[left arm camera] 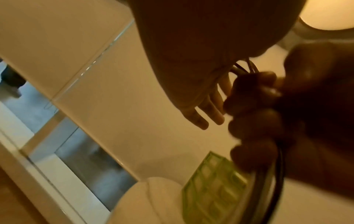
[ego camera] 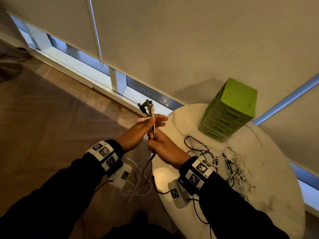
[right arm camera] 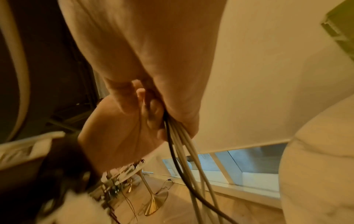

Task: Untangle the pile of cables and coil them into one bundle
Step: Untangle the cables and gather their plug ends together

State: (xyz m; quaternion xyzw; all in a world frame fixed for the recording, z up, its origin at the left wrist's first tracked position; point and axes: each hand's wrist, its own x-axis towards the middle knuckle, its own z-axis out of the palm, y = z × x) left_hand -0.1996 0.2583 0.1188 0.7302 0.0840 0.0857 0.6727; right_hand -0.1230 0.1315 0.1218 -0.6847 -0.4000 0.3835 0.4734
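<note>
Several black and white cables are gathered into one bunch over the floor, just off the round table's left edge. Their plug ends stick up above my left hand, which pinches the bunch between thumb and fingers, the other fingers stretched out. Directly below, my right hand grips the same bunch in a fist. In the right wrist view the cables hang down from my curled fingers. A tangled pile of cables lies on the table behind my right wrist.
The white marble table carries a green drawer unit at its far side. Loose strands dangle from the table edge toward the wooden floor. A wall with a low window runs behind. A gold table pedestal stands further off.
</note>
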